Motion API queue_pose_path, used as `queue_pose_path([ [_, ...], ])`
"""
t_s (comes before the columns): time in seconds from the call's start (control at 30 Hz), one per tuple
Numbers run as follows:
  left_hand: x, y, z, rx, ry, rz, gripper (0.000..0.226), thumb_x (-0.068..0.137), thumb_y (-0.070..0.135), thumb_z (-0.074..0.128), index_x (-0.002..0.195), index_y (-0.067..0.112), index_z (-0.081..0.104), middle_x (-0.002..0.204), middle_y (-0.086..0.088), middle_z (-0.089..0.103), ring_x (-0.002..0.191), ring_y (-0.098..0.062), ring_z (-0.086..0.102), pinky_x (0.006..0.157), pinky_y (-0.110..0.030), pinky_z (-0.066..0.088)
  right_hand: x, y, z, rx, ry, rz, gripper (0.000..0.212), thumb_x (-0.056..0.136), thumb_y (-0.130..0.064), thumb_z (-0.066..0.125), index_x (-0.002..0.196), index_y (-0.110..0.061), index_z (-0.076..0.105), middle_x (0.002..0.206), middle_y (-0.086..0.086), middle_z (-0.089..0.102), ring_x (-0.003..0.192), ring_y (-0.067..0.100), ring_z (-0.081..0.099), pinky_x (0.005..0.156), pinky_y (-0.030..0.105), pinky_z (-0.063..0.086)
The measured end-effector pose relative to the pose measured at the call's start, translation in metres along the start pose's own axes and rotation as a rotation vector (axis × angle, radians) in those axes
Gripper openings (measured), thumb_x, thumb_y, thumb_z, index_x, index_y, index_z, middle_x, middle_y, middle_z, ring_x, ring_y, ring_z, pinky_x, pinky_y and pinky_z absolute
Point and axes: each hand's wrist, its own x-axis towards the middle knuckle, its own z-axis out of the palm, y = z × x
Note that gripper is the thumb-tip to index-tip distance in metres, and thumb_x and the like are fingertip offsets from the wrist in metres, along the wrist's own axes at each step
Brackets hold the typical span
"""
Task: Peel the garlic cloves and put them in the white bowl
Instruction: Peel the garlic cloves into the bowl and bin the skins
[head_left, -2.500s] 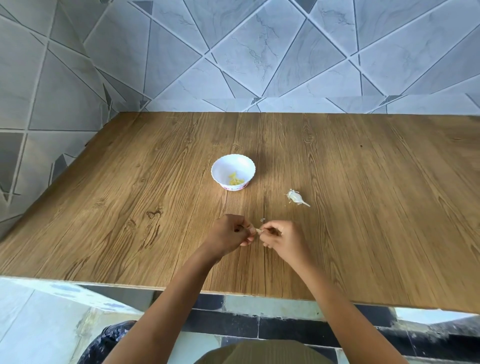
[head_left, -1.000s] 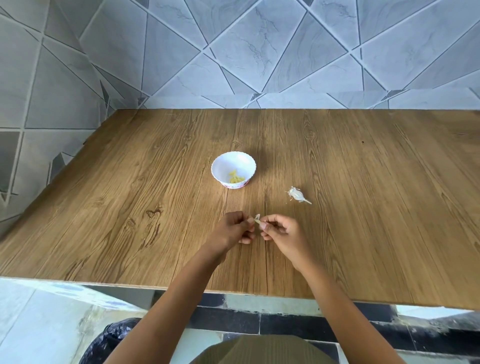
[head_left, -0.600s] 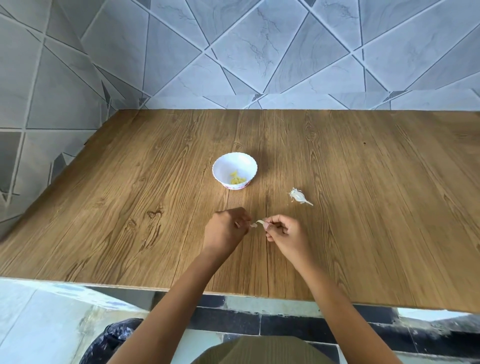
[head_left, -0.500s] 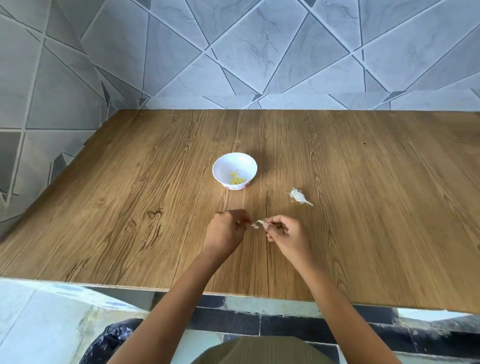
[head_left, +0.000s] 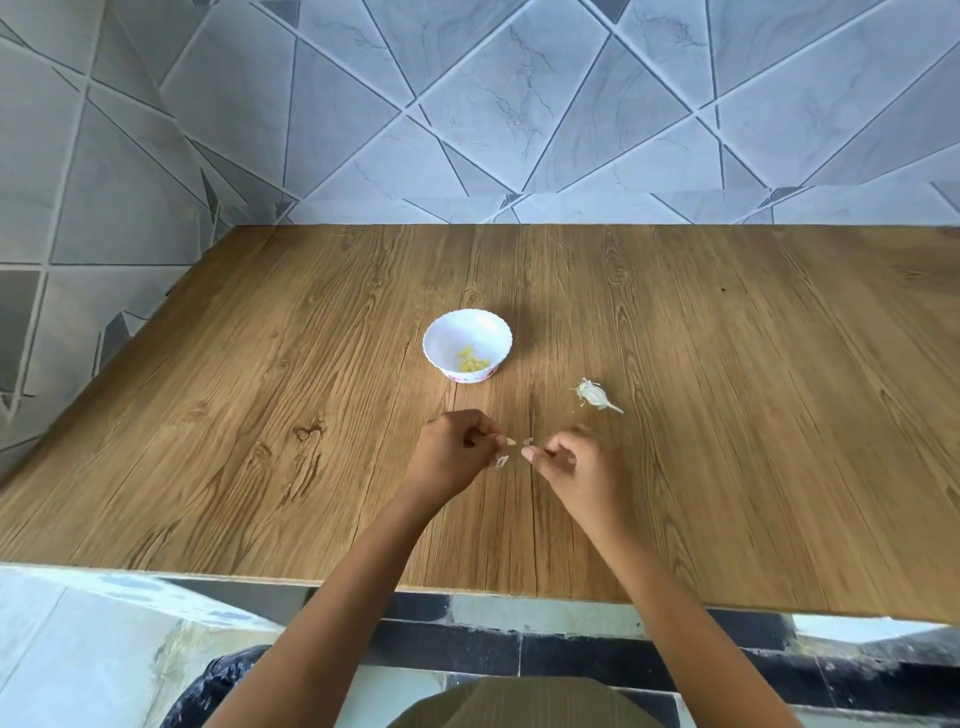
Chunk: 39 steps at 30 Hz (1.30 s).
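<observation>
Biggest thing in view is the grey tiled wall (head_left: 519, 104) w/ the diagonal pattern, running behind and down the left side. Below that, the wood-grain table (head_left: 260, 389) fills most of the middle, near edge close to the person. Both bare forearms come up from the bottom over that edge, and the hands sit close together, not touching, w/ a narrow gap between the fingertips. Left hand (head_left: 452, 452) has its fingers curled in and is pinching a tiny pale garlic bit (head_left: 510, 441) at the tips. Right hand (head_left: 576, 462) is also curled, thumb + forefinger nipping a pale sliver (head_left: 527, 442). Tbh can't tell which one is clove and which is skin, too small. The white bowl (head_left: 467, 338) w/ the scalloped rim stands upright beyond the hands, a bit left of centre, w/ a few yellowish peeled cloves (head_left: 472, 359) in the bottom. To the right of the bowl and apart from it, a garlic remnant (head_left: 595, 395) w/ papery skin and a stem tail lies on the wood, just past the right hand. Smallest: a flake (head_left: 502, 461) just under the left fingertips; can't tell if it's held or lying on the table.
</observation>
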Motion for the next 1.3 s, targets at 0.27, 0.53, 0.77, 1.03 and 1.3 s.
queue_pose_path([
  [0.27,-0.006,0.003,-0.002,-0.256,-0.08,-0.109,0.006,0.082,-0.003,0.067,0.088,0.0,0.068,0.074,-0.015,0.069,0.064,-0.013,0.064,0.061,-0.019,0.053,-0.002,-0.002,0.002,0.167,-0.145,0.035,0.022,0.083,-0.013,0.071,0.105,-0.014,0.069,0.098,-0.005,0.068,0.086,0.006,0.062,0.075,0.015,0.05],
  [0.53,-0.005,0.005,-0.002,-0.252,-0.13,-0.064,0.006,0.087,0.005,0.066,0.082,0.007,0.067,0.072,-0.006,0.069,0.069,-0.017,0.065,0.07,-0.028,0.057,0.001,-0.018,-0.009,0.563,-0.248,0.218,0.008,0.085,-0.012,0.067,0.086,-0.02,0.07,0.068,-0.009,0.066,0.065,-0.003,0.061,0.063,0.014,0.048],
  [0.77,-0.006,0.004,0.0,-0.108,-0.128,-0.023,0.01,0.086,0.013,0.068,0.077,0.01,0.067,0.069,-0.009,0.068,0.064,-0.016,0.064,0.07,-0.036,0.055,-0.001,-0.013,-0.006,0.436,-0.203,0.151,0.005,0.084,-0.015,0.07,0.085,-0.02,0.07,0.078,-0.011,0.067,0.07,-0.001,0.061,0.066,0.016,0.049],
  [1.03,-0.009,0.012,0.002,-0.301,-0.216,-0.209,0.019,0.091,0.007,0.06,0.073,0.006,0.063,0.062,-0.004,0.061,0.053,-0.007,0.058,0.054,-0.017,0.048,-0.003,-0.008,0.001,-0.125,0.055,-0.427,0.019,0.088,-0.009,0.043,0.077,-0.006,0.059,0.075,0.0,0.057,0.063,0.012,0.051,0.054,0.023,0.041],
  [1.3,-0.004,-0.001,0.002,-0.102,-0.114,0.179,0.004,0.085,0.01,0.069,0.081,0.007,0.067,0.071,-0.006,0.067,0.065,-0.014,0.061,0.068,-0.035,0.052,0.007,-0.029,-0.018,0.815,-0.4,0.611,0.006,0.089,-0.006,0.061,0.087,-0.003,0.066,0.071,0.002,0.065,0.066,0.01,0.059,0.064,0.019,0.051],
])
